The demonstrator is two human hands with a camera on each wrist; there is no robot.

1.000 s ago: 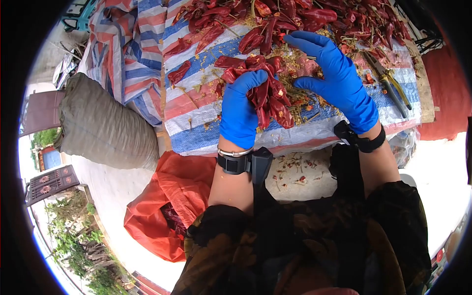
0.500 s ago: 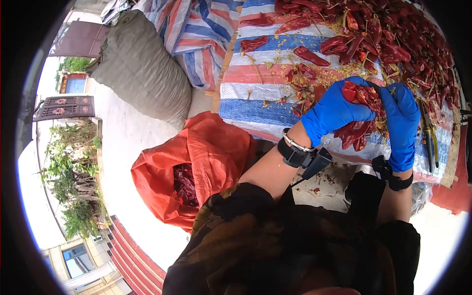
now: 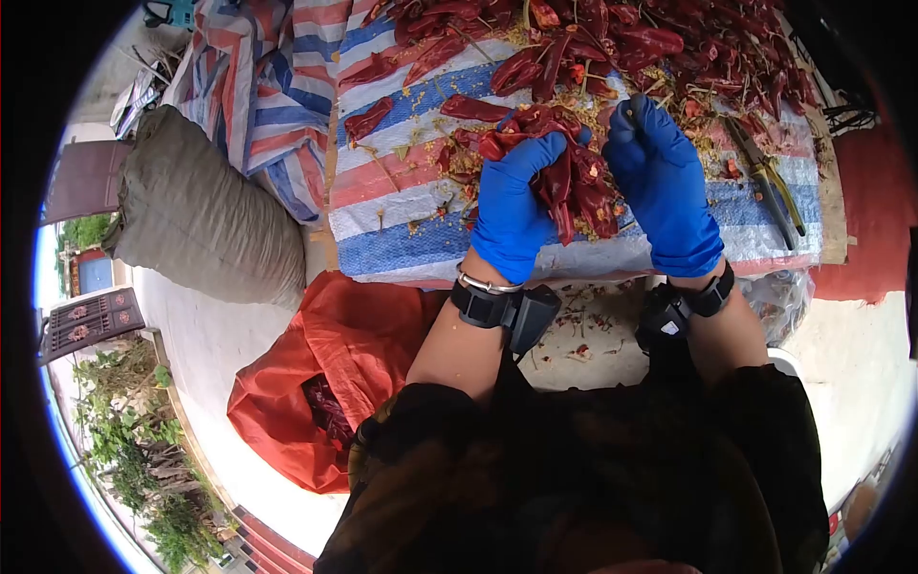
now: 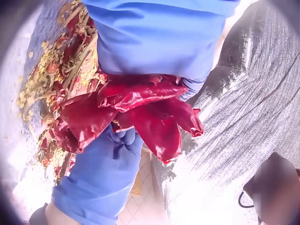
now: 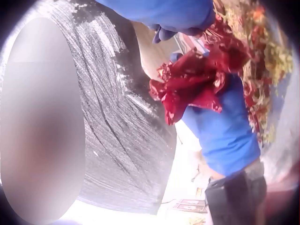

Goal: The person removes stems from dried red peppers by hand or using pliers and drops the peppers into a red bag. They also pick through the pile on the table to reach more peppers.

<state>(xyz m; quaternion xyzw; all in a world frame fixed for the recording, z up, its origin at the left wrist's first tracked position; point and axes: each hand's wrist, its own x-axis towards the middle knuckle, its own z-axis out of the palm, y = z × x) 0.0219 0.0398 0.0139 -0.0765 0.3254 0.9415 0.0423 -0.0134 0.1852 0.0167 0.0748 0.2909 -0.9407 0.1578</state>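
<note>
Blue gloves cover both hands. In the head view the left hand (image 3: pixel 516 206) grips a bunch of red dried peppers (image 3: pixel 557 182) over the striped sheet (image 3: pixel 382 253). Just right of the bunch, the right hand (image 3: pixel 669 191) has its fingers curled; nothing can be made out in them. The left wrist view has the left hand (image 4: pixel 154 40) above the peppers (image 4: pixel 157 131) and the right hand (image 4: pixel 103 171) below them. In the right wrist view, peppers (image 5: pixel 192 84) stick out of the left hand (image 5: pixel 225 126), near the right hand (image 5: pixel 164 14).
Many red peppers (image 3: pixel 650 38) are heaped at the sheet's far side, with seeds and stems scattered about. Pliers (image 3: pixel 770 182) with yellow-and-black handles lie at the right. A full grey sack (image 3: pixel 206 210) and an open red bag (image 3: pixel 330 373) are at the left.
The right hand, open and apart from the bunch at first, came to it and now is slightly apart, fingers curled. The left hand keeps its grip. The head view swung right and back.
</note>
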